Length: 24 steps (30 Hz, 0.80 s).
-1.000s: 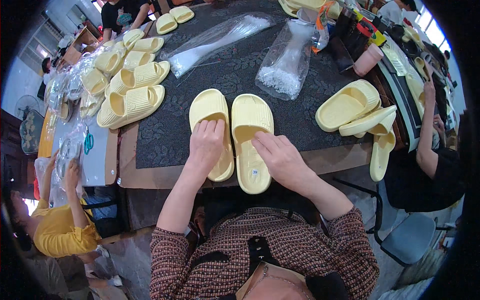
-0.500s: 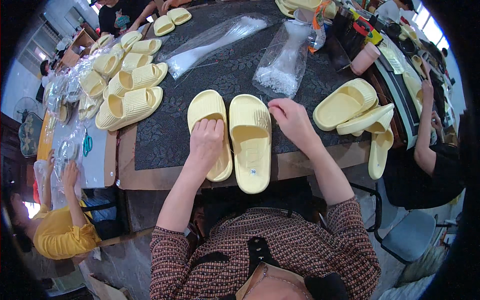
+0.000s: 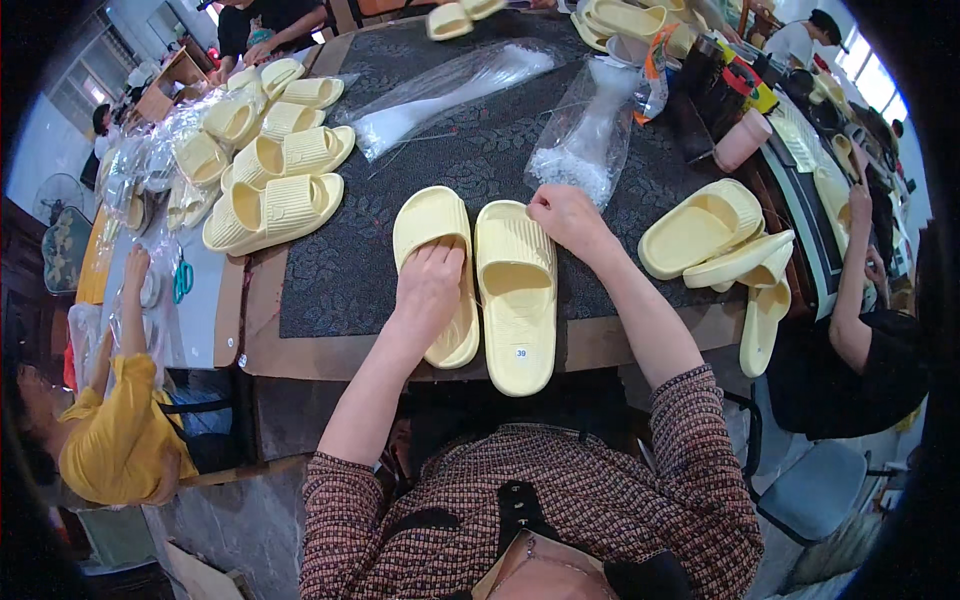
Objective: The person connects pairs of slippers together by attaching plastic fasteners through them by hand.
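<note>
A pair of pale yellow slippers lies toe-away at the table's near edge. My left hand (image 3: 430, 285) has its fingers tucked under the strap of the left slipper (image 3: 428, 212), gripping it. Beside it, the right slipper (image 3: 520, 320) lies flat with a small size sticker on its footbed. My right hand (image 3: 572, 220) is closed in a pinch at the outer upper edge of the right slipper's strap. Whatever sits between those fingertips is too small to make out. Just beyond it lies a clear bag of thin white plastic strands (image 3: 575, 165).
Yellow slippers (image 3: 275, 205) are heaped at left, some in clear plastic, near teal scissors (image 3: 182, 278). More slippers (image 3: 700, 225) lie at right. A second bag of strands (image 3: 430, 110), a pink cup (image 3: 742, 140) and dark containers stand farther back. Co-workers sit on both sides.
The whole view has shifted slightly. My right hand's pinched fingers have come in against the strap's edge. The co-worker in yellow has moved an arm; the far slipper pair has shifted right.
</note>
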Each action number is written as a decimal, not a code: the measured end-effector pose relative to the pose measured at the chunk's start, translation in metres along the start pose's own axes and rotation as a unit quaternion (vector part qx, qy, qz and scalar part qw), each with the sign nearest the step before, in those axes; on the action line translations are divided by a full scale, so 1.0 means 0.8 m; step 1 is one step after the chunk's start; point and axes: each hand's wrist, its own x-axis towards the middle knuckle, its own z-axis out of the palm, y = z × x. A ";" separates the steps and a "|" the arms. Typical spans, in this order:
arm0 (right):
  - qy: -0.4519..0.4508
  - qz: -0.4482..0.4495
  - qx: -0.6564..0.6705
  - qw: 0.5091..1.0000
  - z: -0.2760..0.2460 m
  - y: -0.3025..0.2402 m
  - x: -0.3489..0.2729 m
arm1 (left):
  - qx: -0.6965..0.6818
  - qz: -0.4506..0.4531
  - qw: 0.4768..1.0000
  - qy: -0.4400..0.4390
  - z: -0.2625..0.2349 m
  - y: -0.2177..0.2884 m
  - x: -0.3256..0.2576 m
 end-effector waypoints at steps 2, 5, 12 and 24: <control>0.012 -0.004 0.010 1.000 0.003 -0.001 0.005 | -0.025 -0.021 0.999 -0.016 -0.001 0.000 0.000; 0.026 -0.014 0.047 0.998 0.002 -0.015 0.016 | -0.073 -0.069 0.993 -0.065 -0.010 0.002 0.006; -0.007 -0.088 0.128 0.988 0.023 -0.044 0.062 | -0.115 -0.128 0.973 -0.154 -0.013 -0.001 0.014; -0.210 -0.092 0.259 0.938 0.071 -0.062 0.108 | -0.249 -0.207 0.927 -0.188 -0.005 -0.010 0.023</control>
